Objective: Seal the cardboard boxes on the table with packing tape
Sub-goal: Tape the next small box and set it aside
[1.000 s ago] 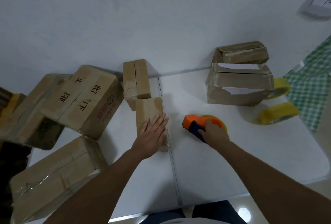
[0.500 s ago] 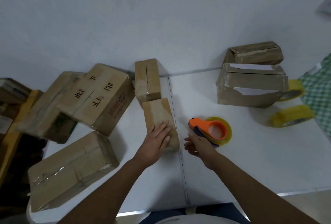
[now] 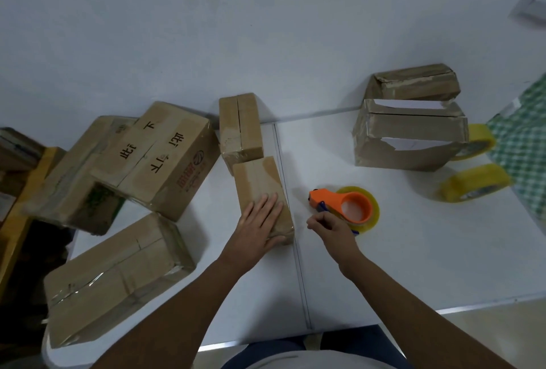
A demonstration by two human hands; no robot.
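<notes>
Right hand [image 3: 331,228] now off tape dispenser [image 3: 344,206], fingers curled; left hand [image 3: 260,225] still flat on small box [image 3: 260,182].

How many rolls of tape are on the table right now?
3. One sits in the orange dispenser by the right hand; two loose yellow rolls lie at the right edge, one in the open, one partly behind the torn box. Others may be hidden.

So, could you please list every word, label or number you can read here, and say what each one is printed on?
"下": black character, seen upside down, on top of the large printed box.
Other black characters on that top: seen upside down, not readable with certainty.
Red logo and text on that box's side: too blurred to read.
Green print on the box behind it: illegible.
No other readable text.
</notes>
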